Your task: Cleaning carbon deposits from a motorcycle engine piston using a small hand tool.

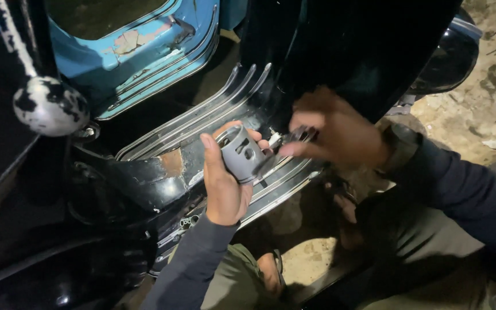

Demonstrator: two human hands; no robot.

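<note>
Nearest the lens, I saw the grey sleeve [188, 264] of the left arm rising from the bottom edge, with olive trousers [233, 284] just beneath it. That sleeve led up to the left hand [224, 183], which held a grey metal piston [241, 152] upright but tilted, its open end toward the upper left. The thumb ran up the piston's left side and the other fingers [255, 136] wrapped behind it, so I judged the left fingers closed around the piston's skirt, touching it on both sides. A round hole and a cut-out showed on the wall facing me.

To the right, the right hand [331, 129] came in from a dark blue sleeve [469, 189] with a dark wristband [400, 146]. Its fingers were pinched together on a small dark metal tool [294, 139], blurred, whose tip sat just beside the piston's right wall; I could not tell whether it touched.

Behind both hands lay a black scooter floorboard [162, 172] with chrome strips [202, 117] and a rusted patch. A blue scooter body [144, 51] stood at upper left, a speckled round lever knob [50, 106] at far left, and dusty concrete ground [477, 109] at right.
</note>
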